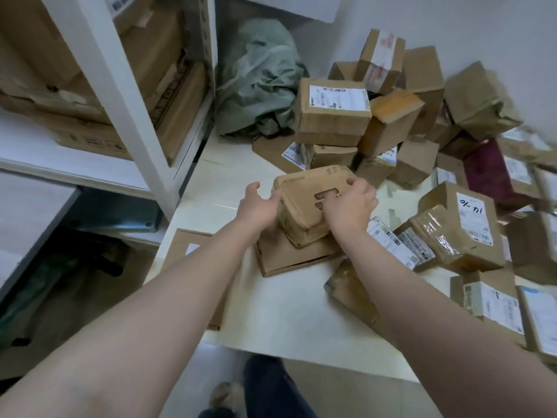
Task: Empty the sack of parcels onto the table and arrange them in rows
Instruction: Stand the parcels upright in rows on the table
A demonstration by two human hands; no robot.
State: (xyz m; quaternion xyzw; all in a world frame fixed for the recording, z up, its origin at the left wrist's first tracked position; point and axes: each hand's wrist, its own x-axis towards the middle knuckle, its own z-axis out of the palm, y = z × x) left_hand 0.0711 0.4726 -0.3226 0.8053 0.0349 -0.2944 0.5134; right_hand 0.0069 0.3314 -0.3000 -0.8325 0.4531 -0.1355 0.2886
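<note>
Brown taped box [301, 194], print blurred; left hand [256, 205], right hand [351, 203] fingers grasping it. Neighbouring parcel [446, 236] label: handwritten marks, unclear.

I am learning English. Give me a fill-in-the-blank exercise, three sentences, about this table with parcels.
1. The left hand and the right hand hold ____ parcel (a number).
2. The crumpled sack lies at the table's far ____ corner.
3. Under the held parcel lies a ____ cardboard box.
Missing words: one; left; flat.
</note>
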